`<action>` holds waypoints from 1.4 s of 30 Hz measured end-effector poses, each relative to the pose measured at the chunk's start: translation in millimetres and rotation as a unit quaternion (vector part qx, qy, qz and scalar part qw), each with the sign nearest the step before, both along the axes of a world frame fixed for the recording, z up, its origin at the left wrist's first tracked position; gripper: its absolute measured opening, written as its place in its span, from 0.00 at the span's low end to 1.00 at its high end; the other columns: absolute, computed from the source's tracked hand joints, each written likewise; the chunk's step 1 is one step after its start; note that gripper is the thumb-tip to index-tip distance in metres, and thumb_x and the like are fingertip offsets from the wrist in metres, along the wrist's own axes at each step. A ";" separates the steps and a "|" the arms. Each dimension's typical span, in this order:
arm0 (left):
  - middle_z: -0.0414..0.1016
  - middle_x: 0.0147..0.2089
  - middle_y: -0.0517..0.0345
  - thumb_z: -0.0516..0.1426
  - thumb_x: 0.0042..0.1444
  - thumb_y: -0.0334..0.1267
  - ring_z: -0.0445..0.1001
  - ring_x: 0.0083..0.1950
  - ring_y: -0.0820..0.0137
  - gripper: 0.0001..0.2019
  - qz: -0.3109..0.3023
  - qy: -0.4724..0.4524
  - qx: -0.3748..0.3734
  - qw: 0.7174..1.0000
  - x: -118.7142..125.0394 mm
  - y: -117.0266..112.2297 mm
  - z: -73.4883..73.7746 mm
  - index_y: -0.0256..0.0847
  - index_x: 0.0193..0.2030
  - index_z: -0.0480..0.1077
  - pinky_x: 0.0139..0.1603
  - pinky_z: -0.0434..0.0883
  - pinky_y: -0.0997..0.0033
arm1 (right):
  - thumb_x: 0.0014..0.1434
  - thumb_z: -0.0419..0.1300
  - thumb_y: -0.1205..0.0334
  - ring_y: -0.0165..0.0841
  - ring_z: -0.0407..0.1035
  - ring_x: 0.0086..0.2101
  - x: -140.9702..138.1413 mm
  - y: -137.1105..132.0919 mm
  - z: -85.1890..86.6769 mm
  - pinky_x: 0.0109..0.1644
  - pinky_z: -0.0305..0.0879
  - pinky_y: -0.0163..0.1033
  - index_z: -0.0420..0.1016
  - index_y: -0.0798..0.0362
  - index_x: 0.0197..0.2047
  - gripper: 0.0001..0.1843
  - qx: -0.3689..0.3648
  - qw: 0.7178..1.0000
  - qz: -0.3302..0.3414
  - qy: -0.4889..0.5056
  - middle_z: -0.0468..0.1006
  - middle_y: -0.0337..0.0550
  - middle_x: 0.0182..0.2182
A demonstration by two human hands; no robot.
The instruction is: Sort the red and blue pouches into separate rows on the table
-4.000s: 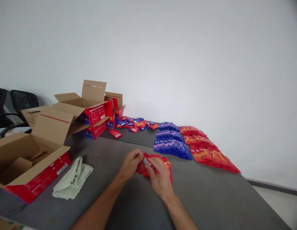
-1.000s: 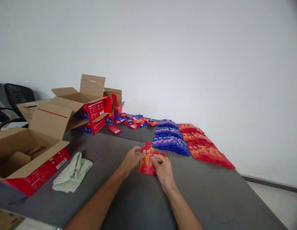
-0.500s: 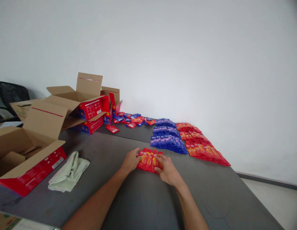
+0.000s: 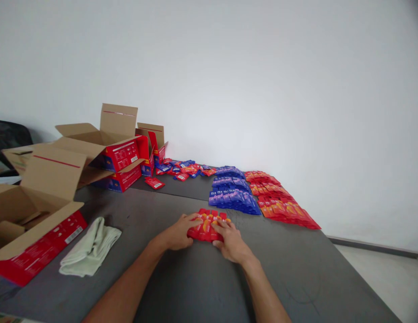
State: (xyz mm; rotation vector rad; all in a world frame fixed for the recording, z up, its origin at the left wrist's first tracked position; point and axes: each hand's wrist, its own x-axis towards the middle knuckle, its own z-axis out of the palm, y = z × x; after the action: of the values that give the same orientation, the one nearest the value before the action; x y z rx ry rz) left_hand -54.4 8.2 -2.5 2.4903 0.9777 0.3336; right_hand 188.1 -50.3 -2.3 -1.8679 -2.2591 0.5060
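Red pouches, one of them raised a second ago, now form an overlapping row just in front of the blue pouches, the left hand and right hand part-closed on its opposite ends, apparently evening up the gathered set

Single head-worn view, from above the near side of the dark grey tabletop, facing forward and tilted down, the pale wall behind, left hand and right hand fairly near, forearms entering from the bottom edge.
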 end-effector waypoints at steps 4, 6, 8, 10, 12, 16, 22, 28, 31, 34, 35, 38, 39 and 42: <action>0.51 0.72 0.55 0.58 0.50 0.40 0.48 0.71 0.56 0.36 -0.012 0.019 -0.046 0.999 -2.0 5.3 -4.1 0.53 0.68 0.56 0.69 0.43 0.46 | 0.58 0.59 0.53 0.50 0.41 0.65 -3.2 -0.8 0.9 0.62 0.48 0.59 0.48 0.31 0.68 0.38 -0.011 1.000 0.003 0.001 0.48 0.39 0.69; 0.53 0.71 0.54 0.58 0.52 0.43 0.49 0.71 0.56 0.33 -0.003 0.021 -0.041 0.999 2.5 5.8 -6.8 0.52 0.66 0.58 0.68 0.44 0.46 | 0.59 0.58 0.48 0.52 0.41 0.65 -5.6 -0.9 0.4 0.61 0.47 0.61 0.50 0.31 0.68 0.36 -0.015 1.000 0.002 -0.003 0.46 0.40 0.69; 0.55 0.70 0.53 0.58 0.53 0.45 0.51 0.70 0.55 0.30 0.003 0.022 -0.023 0.999 7.7 4.5 -8.3 0.51 0.64 0.62 0.68 0.46 0.48 | 0.60 0.57 0.46 0.53 0.41 0.65 -7.1 -0.5 -0.9 0.60 0.48 0.61 0.53 0.32 0.67 0.34 -0.008 1.000 -0.001 -0.011 0.47 0.41 0.69; 0.59 0.68 0.52 0.57 0.54 0.45 0.51 0.70 0.56 0.27 -0.003 0.026 -0.001 1.000 12.3 1.9 -8.0 0.49 0.62 0.64 0.67 0.48 0.49 | 0.60 0.57 0.47 0.52 0.43 0.64 -6.6 0.2 -2.0 0.60 0.49 0.60 0.56 0.34 0.66 0.32 0.005 1.000 -0.002 -0.016 0.49 0.41 0.69; 0.62 0.66 0.50 0.56 0.56 0.45 0.52 0.70 0.57 0.26 -0.012 0.028 0.017 0.999 16.8 -1.9 -6.4 0.47 0.61 0.65 0.67 0.49 0.50 | 0.59 0.58 0.49 0.52 0.43 0.64 -4.0 0.7 -2.3 0.60 0.49 0.60 0.58 0.34 0.66 0.31 0.009 1.000 -0.003 -0.018 0.50 0.41 0.68; 0.61 0.66 0.48 0.54 0.58 0.45 0.54 0.68 0.55 0.23 -0.003 0.028 0.038 0.999 28.1 -11.5 -3.1 0.45 0.60 0.66 0.67 0.51 0.49 | 0.58 0.59 0.51 0.50 0.44 0.64 4.6 0.4 -0.3 0.60 0.50 0.60 0.59 0.34 0.65 0.31 -0.003 1.000 -0.007 -0.013 0.52 0.41 0.68; 0.60 0.66 0.47 0.51 0.59 0.44 0.55 0.67 0.53 0.25 0.023 0.032 0.065 0.997 40.3 -21.6 -6.3 0.44 0.63 0.62 0.67 0.51 0.49 | 0.56 0.60 0.52 0.50 0.45 0.64 11.1 -1.6 2.1 0.60 0.52 0.59 0.61 0.36 0.64 0.33 -0.008 1.000 -0.021 -0.021 0.54 0.42 0.67; 0.52 0.70 0.49 0.58 0.49 0.47 0.52 0.68 0.49 0.39 0.071 0.027 0.037 0.996 34.5 -24.6 -5.9 0.50 0.68 0.53 0.66 0.52 0.45 | 0.55 0.60 0.51 0.49 0.48 0.62 -0.1 -1.2 12.2 0.59 0.55 0.54 0.63 0.40 0.64 0.33 0.060 0.997 -0.036 -0.033 0.57 0.45 0.65; 0.52 0.70 0.50 0.58 0.49 0.47 0.55 0.67 0.48 0.36 0.105 0.031 0.045 0.993 25.8 -25.5 3.0 0.52 0.67 0.54 0.64 0.54 0.44 | 0.58 0.57 0.54 0.47 0.53 0.60 -19.9 3.7 22.5 0.58 0.56 0.50 0.66 0.42 0.62 0.27 0.102 0.994 -0.017 -0.032 0.61 0.44 0.63; 0.55 0.68 0.48 0.54 0.53 0.45 0.56 0.65 0.50 0.30 0.143 0.034 0.072 0.987 10.7 -21.1 14.8 0.50 0.65 0.57 0.62 0.57 0.45 | 0.60 0.54 0.57 0.44 0.56 0.58 -49.4 16.2 32.3 0.59 0.55 0.46 0.69 0.44 0.59 0.23 0.137 0.990 0.010 -0.028 0.64 0.43 0.61; 0.55 0.68 0.47 0.53 0.54 0.44 0.56 0.65 0.50 0.29 0.160 0.035 0.080 0.983 4.1 -17.8 18.2 0.49 0.64 0.58 0.62 0.58 0.45 | 0.60 0.53 0.58 0.44 0.57 0.58 -60.6 22.7 34.5 0.59 0.55 0.45 0.69 0.45 0.59 0.23 0.142 0.989 0.015 -0.028 0.64 0.43 0.61; 0.56 0.67 0.45 0.53 0.54 0.41 0.57 0.65 0.50 0.28 0.215 0.037 0.098 0.971 -18.8 -1.7 23.5 0.45 0.63 0.60 0.61 0.59 0.47 | 0.60 0.52 0.62 0.42 0.59 0.57 -94.9 48.5 36.4 0.60 0.56 0.43 0.69 0.50 0.59 0.24 0.150 0.988 0.020 -0.033 0.65 0.46 0.61; 0.56 0.67 0.44 0.53 0.54 0.41 0.57 0.65 0.51 0.28 0.232 0.037 0.101 0.967 -26.7 5.4 23.0 0.44 0.63 0.60 0.62 0.59 0.48 | 0.60 0.52 0.62 0.42 0.59 0.57 -105.9 58.5 35.2 0.60 0.55 0.42 0.69 0.52 0.60 0.24 0.148 0.988 0.027 -0.033 0.66 0.47 0.60; 0.55 0.68 0.43 0.52 0.54 0.39 0.57 0.65 0.52 0.28 0.281 0.041 0.100 0.954 -48.5 30.3 15.6 0.41 0.64 0.59 0.62 0.59 0.51 | 0.60 0.51 0.65 0.41 0.62 0.56 -135.3 88.6 27.6 0.60 0.56 0.40 0.67 0.57 0.60 0.25 0.137 0.990 0.023 -0.033 0.67 0.50 0.59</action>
State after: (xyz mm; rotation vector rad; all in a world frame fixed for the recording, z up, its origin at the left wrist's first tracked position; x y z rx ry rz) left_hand -102.9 38.5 13.1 2.3632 1.7650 0.5278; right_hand 52.7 38.3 25.4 -1.7218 -2.2823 0.1307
